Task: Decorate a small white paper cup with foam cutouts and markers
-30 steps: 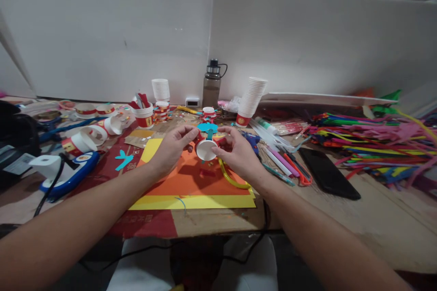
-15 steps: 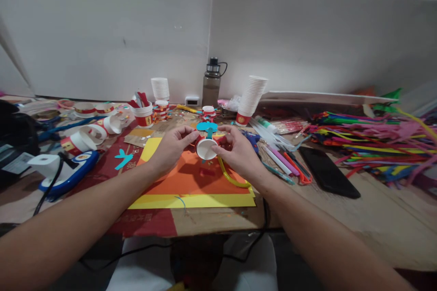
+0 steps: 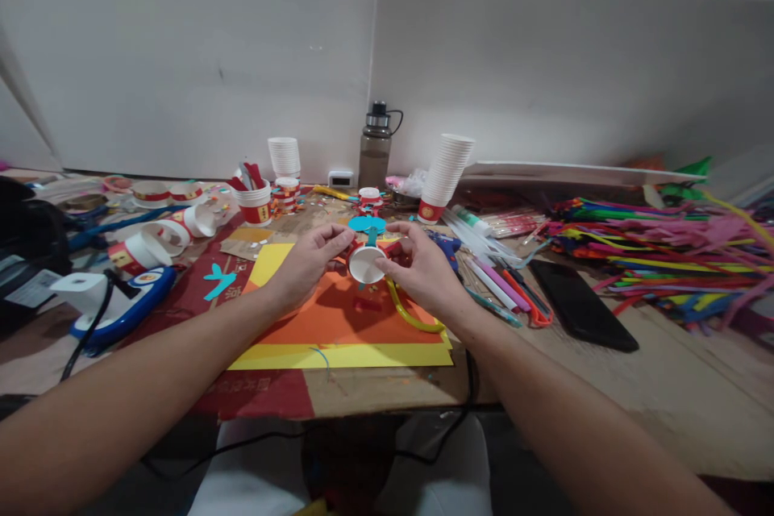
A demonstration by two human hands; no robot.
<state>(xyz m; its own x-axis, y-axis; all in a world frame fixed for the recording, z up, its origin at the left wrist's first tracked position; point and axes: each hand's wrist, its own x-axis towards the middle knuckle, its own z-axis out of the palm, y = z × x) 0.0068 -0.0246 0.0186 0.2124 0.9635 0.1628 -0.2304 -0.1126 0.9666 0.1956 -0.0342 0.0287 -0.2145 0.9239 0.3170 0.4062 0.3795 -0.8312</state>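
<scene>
Between both hands is a paper cup (image 3: 366, 266), its round white opening turned toward me. A blue paper cutout (image 3: 366, 224) sits at the cup's upper side, joined by a teal strip. My left hand (image 3: 318, 258) pinches the cup's left side with thumb and fingers. From the right, my right hand (image 3: 420, 266) grips it, the thumb lying near the rim. Below the cup lie orange paper (image 3: 339, 322) and yellow sheets (image 3: 363, 356). A yellow curved strip (image 3: 417, 321) rests under my right hand.
At the left stand a blue-and-white device (image 3: 124, 310) and several cut cups (image 3: 139, 252). Behind are a water bottle (image 3: 375, 149) and a tall cup stack (image 3: 447, 173). To the right lie a black phone (image 3: 584, 305) and many pipe cleaners (image 3: 665, 258). Blue paper cutouts (image 3: 220, 282) lie left of the sheets.
Almost nothing differs. My left hand has shifted very slightly at the cup's left side; the right hand keeps its hold.
</scene>
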